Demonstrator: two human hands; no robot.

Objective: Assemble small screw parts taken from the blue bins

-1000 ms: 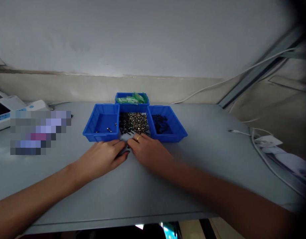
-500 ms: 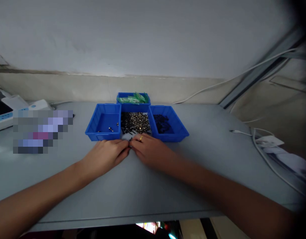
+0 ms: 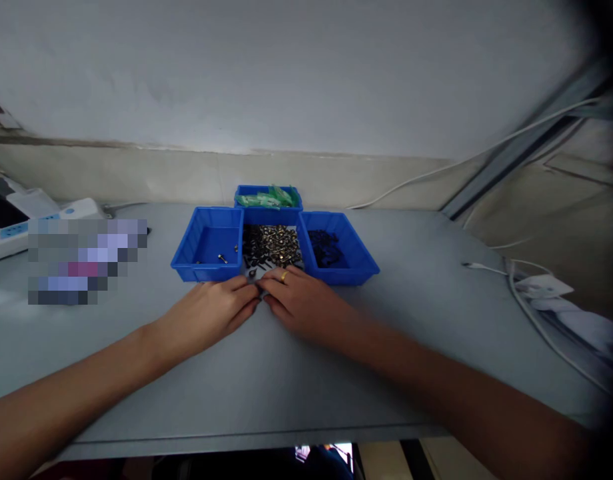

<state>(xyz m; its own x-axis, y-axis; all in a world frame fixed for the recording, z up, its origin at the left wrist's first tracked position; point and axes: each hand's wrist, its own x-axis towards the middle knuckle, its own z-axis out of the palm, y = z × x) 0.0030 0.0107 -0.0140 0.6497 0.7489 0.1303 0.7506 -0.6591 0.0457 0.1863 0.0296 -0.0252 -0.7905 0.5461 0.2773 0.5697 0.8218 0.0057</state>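
Small dark part (image 3: 252, 274) | pinched by left hand (image 3: 209, 310) and right hand (image 3: 304, 301) | both palm-down, angled inward, nearly meeting

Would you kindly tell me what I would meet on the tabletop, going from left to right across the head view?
White power strip with blue sockets, blue plastic bin with a few metal bolts, heap of small dark and brassy metal parts, blue plastic bin of dark pieces, white cable end.
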